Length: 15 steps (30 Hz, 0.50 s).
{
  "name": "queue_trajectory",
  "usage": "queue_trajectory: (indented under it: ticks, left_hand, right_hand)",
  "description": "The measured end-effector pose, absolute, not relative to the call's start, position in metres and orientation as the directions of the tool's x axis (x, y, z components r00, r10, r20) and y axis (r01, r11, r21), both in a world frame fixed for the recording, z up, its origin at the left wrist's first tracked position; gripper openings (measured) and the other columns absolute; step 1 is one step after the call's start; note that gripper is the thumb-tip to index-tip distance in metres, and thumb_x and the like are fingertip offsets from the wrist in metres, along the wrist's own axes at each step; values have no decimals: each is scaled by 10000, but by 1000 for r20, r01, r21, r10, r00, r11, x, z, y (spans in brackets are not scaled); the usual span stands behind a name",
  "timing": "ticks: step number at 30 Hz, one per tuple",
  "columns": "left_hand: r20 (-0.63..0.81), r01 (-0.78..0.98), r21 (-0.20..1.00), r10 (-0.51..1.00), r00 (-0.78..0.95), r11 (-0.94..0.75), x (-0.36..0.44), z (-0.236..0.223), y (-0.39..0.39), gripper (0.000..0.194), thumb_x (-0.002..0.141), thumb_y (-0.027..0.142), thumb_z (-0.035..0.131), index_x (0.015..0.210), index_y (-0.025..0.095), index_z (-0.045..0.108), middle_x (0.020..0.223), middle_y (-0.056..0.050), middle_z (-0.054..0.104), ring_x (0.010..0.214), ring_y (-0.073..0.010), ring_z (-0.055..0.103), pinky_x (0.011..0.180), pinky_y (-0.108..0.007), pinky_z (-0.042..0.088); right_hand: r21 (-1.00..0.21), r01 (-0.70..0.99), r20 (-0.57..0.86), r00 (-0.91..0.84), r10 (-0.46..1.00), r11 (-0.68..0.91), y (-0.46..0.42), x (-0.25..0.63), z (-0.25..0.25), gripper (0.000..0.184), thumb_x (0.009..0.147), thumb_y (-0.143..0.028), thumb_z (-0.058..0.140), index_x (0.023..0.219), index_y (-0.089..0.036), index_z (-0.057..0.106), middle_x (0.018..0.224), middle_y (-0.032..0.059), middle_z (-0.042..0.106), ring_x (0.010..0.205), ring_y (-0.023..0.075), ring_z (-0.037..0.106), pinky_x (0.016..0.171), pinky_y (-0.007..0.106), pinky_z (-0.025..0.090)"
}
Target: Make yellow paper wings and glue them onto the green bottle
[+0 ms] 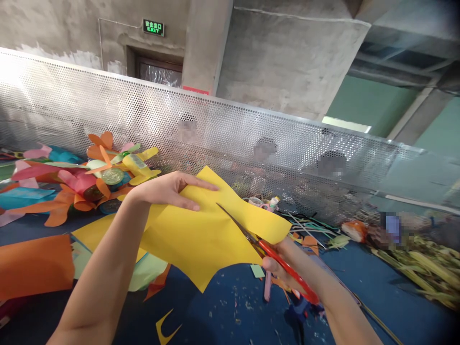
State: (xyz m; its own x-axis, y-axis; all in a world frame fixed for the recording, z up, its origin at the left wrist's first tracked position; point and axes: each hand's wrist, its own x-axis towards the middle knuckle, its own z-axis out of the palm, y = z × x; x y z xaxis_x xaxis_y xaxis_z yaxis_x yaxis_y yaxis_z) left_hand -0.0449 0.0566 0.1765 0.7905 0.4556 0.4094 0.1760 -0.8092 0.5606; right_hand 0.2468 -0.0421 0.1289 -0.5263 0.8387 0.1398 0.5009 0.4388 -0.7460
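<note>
A large sheet of yellow paper with curved cut edges hangs above the blue tabletop. My left hand grips its upper left part, thumb and fingers lying across the near face. In my right hand are red-handled scissors, fingers closed around the handles. The scissor blades are on the paper, their point toward the left hand, with a cut strip curling up at the right. Below lies a curved yellow paper scrap.
Orange paper and a pile of colourful paper flowers lie left. A perforated metal panel stands behind the table. Right are thin sticks and dried husks; a small white bottle stands behind the paper.
</note>
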Motion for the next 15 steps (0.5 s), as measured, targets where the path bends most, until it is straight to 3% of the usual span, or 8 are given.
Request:
queue_trajectory:
  ticks: [5,10,15]
  left_hand:
    - [397,221,499,448,801,-838,-42,177,54,585,733,286,658,1276,275,440,1265,-26,524,1091,-218,535,882,-264,438]
    - [346,216,503,424,837,-837,-38,177,51,628,738,292,653,1308,277,390,1294,-25,496,1116,-225,514,910,-275,415]
    - [326,195,495,389,862,-847,-35,178,49,654,736,297,654,1323,264,369,1291,-29,499,1126,-227,506,942,-286,387]
  right_hand:
    - [-681,605,25,-544,839,412,-55,250,140,575,830,-498,453,1326,-239,321,823,45,609,606,162,612,441,233,534]
    - [-461,673,170,-572,802,578,-56,249,142,478,818,-506,459,1212,-236,489,867,72,653,650,174,630,535,247,538]
    - [-443,615,200,-642,740,653,-53,247,137,553,845,-524,390,1313,-230,392,1016,91,648,796,195,644,610,262,534]
